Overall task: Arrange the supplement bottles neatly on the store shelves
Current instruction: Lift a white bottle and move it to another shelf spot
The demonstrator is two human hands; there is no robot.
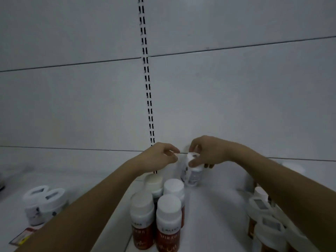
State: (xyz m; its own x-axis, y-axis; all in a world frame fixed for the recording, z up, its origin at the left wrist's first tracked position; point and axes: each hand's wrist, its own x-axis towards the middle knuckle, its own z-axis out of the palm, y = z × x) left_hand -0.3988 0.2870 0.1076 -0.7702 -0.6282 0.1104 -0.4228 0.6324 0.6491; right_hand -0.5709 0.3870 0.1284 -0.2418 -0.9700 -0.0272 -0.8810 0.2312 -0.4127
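Note:
My right hand [205, 151] grips a small white bottle [191, 174] by its cap, near the shelf's back wall; the bottle is tilted. My left hand [160, 156] hovers just left of it with fingers loosely curled, thumb and forefinger close together, holding nothing I can make out. In front of the hands, several red-brown bottles with white caps [168, 220] stand in a tight group on the white shelf [214, 215].
Two white tubs [44, 202] sit at the left of the shelf, with a small packet [21, 237] in front of them. More white-capped bottles [263, 220] crowd the right under my right forearm. A slotted upright [147, 79] runs up the back panel.

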